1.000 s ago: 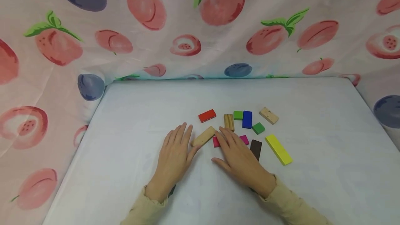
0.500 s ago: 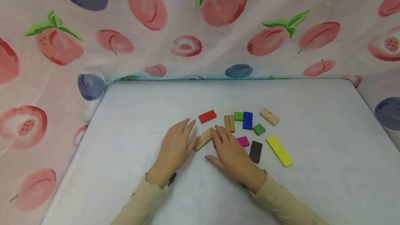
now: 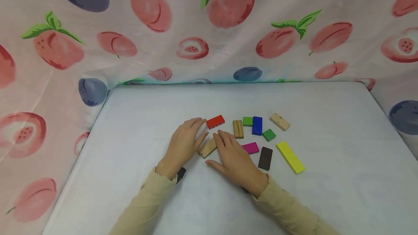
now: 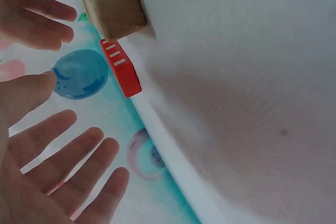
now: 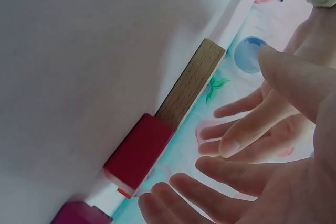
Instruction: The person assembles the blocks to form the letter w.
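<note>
A light wooden block lies on the white table between the two hands; its right end is partly covered by the right fingers in the head view. The left hand is at its left, fingers extended and spread. Over its right end reaches the right hand, fingers relaxed; whether they touch it cannot be told. Neither hand grips anything. In the right wrist view a dark red block stands near the wooden block; the right hand hides it in the head view. A red block lies beyond the left fingertips.
Right of the hands lie a magenta block, a dark brown block, a yellow block and a blue block. Near these are green blocks, a striped wooden block and a pale wooden block. Fruit-patterned cloth hangs behind.
The right hand has moved left, uncovering more of the magenta and brown blocks. The wooden block has shifted slightly left and towards the person. The left hand has moved a little away from the person.
</note>
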A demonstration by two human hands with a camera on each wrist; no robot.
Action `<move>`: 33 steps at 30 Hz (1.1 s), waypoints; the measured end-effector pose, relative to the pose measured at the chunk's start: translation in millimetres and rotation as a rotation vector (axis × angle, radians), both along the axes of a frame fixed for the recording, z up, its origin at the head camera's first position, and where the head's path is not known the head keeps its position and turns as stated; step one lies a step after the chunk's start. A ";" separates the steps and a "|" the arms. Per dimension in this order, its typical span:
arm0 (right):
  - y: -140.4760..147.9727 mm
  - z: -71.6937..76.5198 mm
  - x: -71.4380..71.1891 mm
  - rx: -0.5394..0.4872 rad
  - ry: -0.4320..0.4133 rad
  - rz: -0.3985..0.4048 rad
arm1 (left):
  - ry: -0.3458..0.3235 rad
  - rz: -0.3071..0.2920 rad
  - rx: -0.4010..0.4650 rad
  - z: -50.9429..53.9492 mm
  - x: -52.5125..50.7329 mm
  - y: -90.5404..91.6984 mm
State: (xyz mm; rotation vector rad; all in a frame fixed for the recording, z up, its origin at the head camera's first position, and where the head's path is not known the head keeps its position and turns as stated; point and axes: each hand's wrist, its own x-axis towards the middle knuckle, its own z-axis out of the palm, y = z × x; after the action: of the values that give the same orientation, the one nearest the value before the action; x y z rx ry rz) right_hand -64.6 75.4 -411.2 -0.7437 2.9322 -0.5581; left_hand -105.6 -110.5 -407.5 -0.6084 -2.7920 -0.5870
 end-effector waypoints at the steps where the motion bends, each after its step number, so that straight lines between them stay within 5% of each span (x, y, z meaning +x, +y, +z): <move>1: -1.1 0.0 -0.4 -0.002 0.001 0.000 | -0.001 -0.006 0.011 -0.5 -2.2 0.0; 5: -4.6 -0.5 -1.9 -0.008 0.005 -0.003 | -0.030 -0.016 0.031 -2.8 -11.1 0.5; 13: -9.5 -1.3 -4.5 -0.006 0.041 -0.008 | -0.221 0.024 0.111 -5.3 -27.9 3.5; 26: -14.4 -3.8 -11.2 0.045 0.095 0.027 | -0.357 0.001 0.195 -8.9 -44.2 8.4; 33: -13.9 -4.6 -13.1 0.033 0.119 0.036 | -0.374 -0.014 0.239 -8.8 -48.4 13.9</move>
State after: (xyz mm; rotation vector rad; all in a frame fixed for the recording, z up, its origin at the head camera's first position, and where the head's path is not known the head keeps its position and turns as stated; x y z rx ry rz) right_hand -77.7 61.6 -415.8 -0.8523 3.0207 -0.4777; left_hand -154.0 -96.6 -416.3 -0.5127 -2.9850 -1.1211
